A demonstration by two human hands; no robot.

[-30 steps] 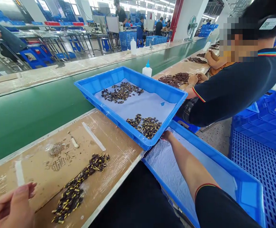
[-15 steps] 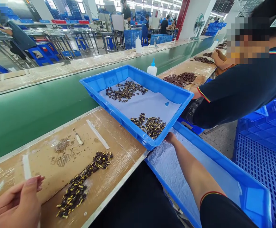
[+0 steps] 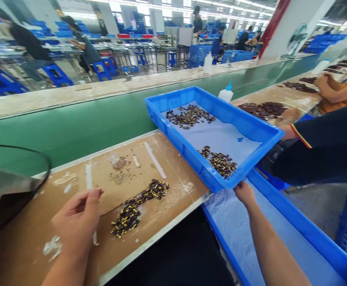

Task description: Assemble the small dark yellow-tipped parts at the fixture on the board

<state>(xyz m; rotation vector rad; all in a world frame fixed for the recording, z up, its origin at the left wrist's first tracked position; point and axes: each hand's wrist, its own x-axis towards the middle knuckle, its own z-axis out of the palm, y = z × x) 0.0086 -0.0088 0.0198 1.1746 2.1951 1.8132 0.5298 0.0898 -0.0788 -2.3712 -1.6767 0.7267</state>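
My left hand point(image 3: 78, 216) hovers over the cardboard-covered bench, its fingers curled and thumb pressed to them; whatever may be between the fingertips is hidden. Beside it lies a heap of small dark pieces with yellow tips point(image 3: 137, 204). My right hand point(image 3: 245, 194) grips the near corner of a blue plastic tray point(image 3: 177, 149) from below, most of its fingers out of sight. Pale paper point(image 3: 212, 137) lines this tray and carries two groups of similar pieces. Partly under its corner is a second blue tray point(image 3: 307, 222), also paper-lined.
A green conveyor belt point(image 3: 101, 119) runs behind the bench. A small white-handled tool point(image 3: 136, 161) lies on the cardboard. A blue-capped bottle point(image 3: 226, 93) stands behind the tray. At right, a co-worker's dark sleeve point(image 3: 328, 139) is close. A metal piece point(image 3: 6, 190) juts in from the left.
My view has swung left, so the bench and trays sit further right. A metal piece with a black curved edge has entered at left. My right hand stays on the tray corner.
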